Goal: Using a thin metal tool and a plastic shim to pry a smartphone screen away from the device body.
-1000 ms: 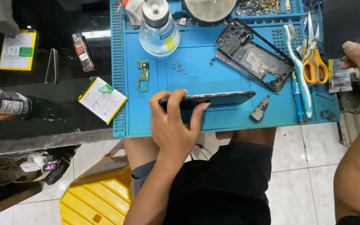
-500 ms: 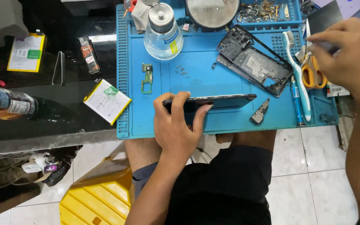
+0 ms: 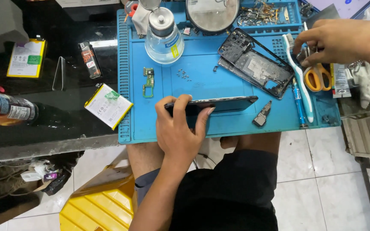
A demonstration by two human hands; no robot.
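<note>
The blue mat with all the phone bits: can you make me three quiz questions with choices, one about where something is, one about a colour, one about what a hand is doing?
1. Where is the small green circuit board?
A. on the blue mat
B. on the floor
C. on the yellow stool

2. What colour are the scissors' handles?
A. green
B. orange
C. purple

3. What is the left hand doing?
A. lying flat and empty
B. holding a bottle
C. holding the dark phone on its edge

Answers: 1 A, it lies on the mat beside the clear bottle. 2 B, orange loops show under the right hand. 3 C, fingers wrap the phone, standing edge-up.
</note>
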